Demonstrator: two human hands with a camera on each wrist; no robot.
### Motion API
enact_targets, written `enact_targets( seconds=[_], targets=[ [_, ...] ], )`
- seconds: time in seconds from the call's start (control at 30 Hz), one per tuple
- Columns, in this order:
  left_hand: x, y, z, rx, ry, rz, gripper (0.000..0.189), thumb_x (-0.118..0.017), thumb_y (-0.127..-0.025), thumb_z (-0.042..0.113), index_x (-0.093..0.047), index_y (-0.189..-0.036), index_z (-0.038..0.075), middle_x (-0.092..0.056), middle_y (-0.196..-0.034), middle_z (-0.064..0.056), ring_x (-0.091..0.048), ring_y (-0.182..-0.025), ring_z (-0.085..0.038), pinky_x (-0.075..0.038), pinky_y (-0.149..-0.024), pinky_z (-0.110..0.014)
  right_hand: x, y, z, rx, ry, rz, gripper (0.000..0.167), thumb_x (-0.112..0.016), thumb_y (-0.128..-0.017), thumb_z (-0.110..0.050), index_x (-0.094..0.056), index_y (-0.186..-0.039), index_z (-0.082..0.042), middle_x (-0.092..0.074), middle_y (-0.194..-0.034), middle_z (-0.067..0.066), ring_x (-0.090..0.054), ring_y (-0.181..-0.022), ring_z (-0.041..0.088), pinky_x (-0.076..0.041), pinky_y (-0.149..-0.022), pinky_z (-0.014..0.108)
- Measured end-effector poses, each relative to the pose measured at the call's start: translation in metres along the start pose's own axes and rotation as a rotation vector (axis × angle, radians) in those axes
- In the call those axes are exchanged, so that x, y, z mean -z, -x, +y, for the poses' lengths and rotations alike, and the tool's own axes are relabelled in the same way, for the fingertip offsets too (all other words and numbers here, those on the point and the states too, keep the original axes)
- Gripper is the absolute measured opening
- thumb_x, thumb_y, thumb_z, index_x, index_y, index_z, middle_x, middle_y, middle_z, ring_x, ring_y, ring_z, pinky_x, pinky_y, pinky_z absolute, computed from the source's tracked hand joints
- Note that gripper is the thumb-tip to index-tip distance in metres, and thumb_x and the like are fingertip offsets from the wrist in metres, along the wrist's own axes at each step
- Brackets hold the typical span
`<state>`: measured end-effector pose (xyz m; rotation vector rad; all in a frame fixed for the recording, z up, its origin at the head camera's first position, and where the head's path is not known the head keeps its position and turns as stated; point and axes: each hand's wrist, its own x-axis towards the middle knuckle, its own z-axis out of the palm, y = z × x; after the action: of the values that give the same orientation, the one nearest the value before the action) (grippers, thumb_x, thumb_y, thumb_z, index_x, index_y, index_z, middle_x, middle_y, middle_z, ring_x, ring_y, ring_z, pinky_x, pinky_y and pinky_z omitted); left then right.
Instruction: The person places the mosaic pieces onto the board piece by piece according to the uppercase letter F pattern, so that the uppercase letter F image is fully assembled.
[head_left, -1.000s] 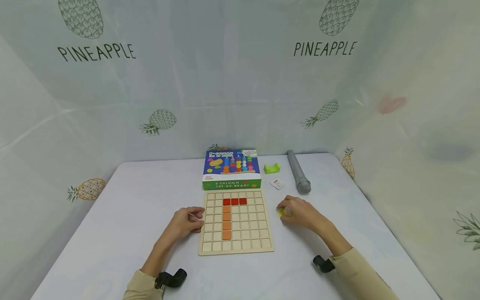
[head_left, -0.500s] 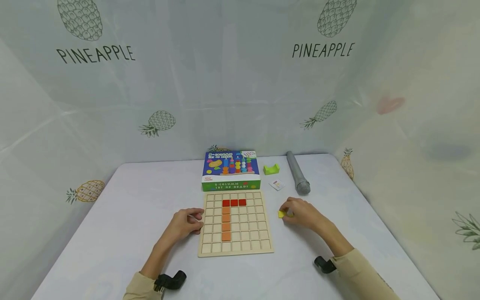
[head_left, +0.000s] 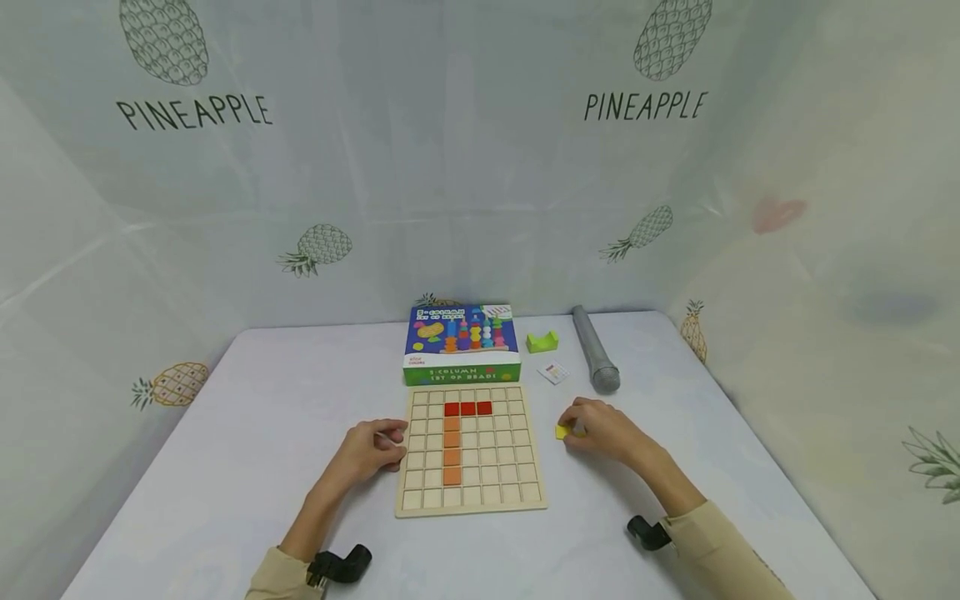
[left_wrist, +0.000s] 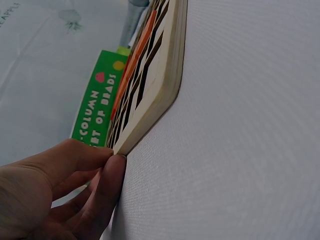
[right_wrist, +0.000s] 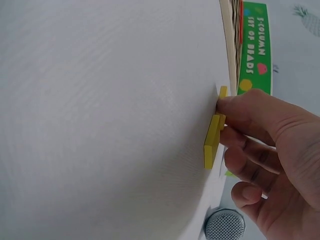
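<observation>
A pale wooden grid board [head_left: 495, 479] lies in the middle, holding a row of red tiles [head_left: 468, 408] and a column of orange tiles [head_left: 452, 457]. At its left edge is my left hand [head_left: 367, 450]; in the left wrist view, the thumb and a finger [left_wrist: 112, 175] touch the rim near a corner. Right of the board, my right hand [head_left: 603, 429] is low over the table. Its thumb and fingers hold a small yellow tile [head_left: 562, 432]. A second yellow tile [right_wrist: 212, 142] stands out beside the fingers in the right wrist view; the hand partly hides both.
Behind the board lies a blue and green bead-set box [head_left: 461, 346]. To its right are a lime-green cradle-shaped block [head_left: 542, 342], a small printed card [head_left: 553, 372] and a grey microphone [head_left: 596, 350]. A pineapple-print sheet [head_left: 480, 167] hangs behind the table.
My right hand has shifted very slightly, and its yellow tile shows a little differently beneath the fingers. My left hand stays by the board's edge. The head view has tilted slightly upward.
</observation>
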<state>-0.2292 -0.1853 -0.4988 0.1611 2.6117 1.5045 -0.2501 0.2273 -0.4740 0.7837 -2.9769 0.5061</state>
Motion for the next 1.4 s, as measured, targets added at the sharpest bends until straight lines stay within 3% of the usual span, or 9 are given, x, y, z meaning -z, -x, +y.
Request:
enact_targets(
  seconds=[0.43, 0.63, 0.97, 1.17, 1.4],
  targets=[
    [-0.001, 0.001, -0.001, 0.007, 0.000, -0.003, 0.043, -0.071, -0.082, -0.002, -0.063, -0.124, -0.003, -0.065, -0.099, -0.012, -0.068, -0.070, -0.014, -0.061, -0.057, -0.024, 0.001, -0.005, -0.010, -0.001, -0.013, 0.023, 0.020, -0.079, -0.079, -0.017, -0.075, -0.098, -0.011, -0.066, -0.090, -0.006, -0.058, -0.078, 0.011, -0.051, -0.065, 0.020],
    [-0.002, 0.002, -0.002, -0.006, -0.006, -0.003, 0.043, -0.071, -0.082, -0.002, -0.063, -0.124, -0.003, -0.065, -0.099, -0.012, -0.068, -0.069, -0.014, -0.061, -0.057, -0.023, -0.003, -0.012, -0.019, 0.057, -0.014, 0.040, 0.020, -0.077, -0.079, -0.018, -0.075, -0.098, -0.013, -0.066, -0.090, -0.006, -0.058, -0.077, 0.011, -0.052, -0.066, 0.021],
    [-0.003, -0.001, -0.005, -0.022, 0.009, -0.001, 0.043, -0.070, -0.081, -0.004, -0.063, -0.124, -0.004, -0.064, -0.098, -0.011, -0.068, -0.071, -0.016, -0.061, -0.057, -0.023, -0.012, -0.030, -0.051, 0.128, -0.055, -0.002, 0.021, -0.077, -0.081, -0.022, -0.074, -0.100, -0.013, -0.066, -0.095, -0.003, -0.061, -0.081, 0.012, -0.054, -0.069, 0.022],
    [-0.002, -0.001, -0.006, -0.016, 0.018, 0.002, 0.044, -0.071, -0.081, -0.004, -0.063, -0.124, -0.003, -0.064, -0.099, -0.011, -0.068, -0.074, -0.015, -0.061, -0.058, -0.024, -0.021, -0.045, -0.072, 0.130, -0.053, -0.037, 0.020, -0.075, -0.083, -0.024, -0.074, -0.101, -0.015, -0.065, -0.097, -0.004, -0.060, -0.084, 0.010, -0.054, -0.071, 0.021],
    [0.001, 0.002, -0.006, -0.046, 0.032, -0.023, 0.044, -0.071, -0.082, -0.002, -0.061, -0.125, -0.006, -0.064, -0.100, -0.015, -0.069, -0.074, -0.015, -0.062, -0.059, -0.025, -0.036, -0.060, -0.088, 0.172, -0.053, -0.059, 0.020, -0.074, -0.084, -0.026, -0.074, -0.103, -0.018, -0.066, -0.100, -0.007, -0.060, -0.088, 0.005, -0.057, -0.080, 0.023]
  ],
)
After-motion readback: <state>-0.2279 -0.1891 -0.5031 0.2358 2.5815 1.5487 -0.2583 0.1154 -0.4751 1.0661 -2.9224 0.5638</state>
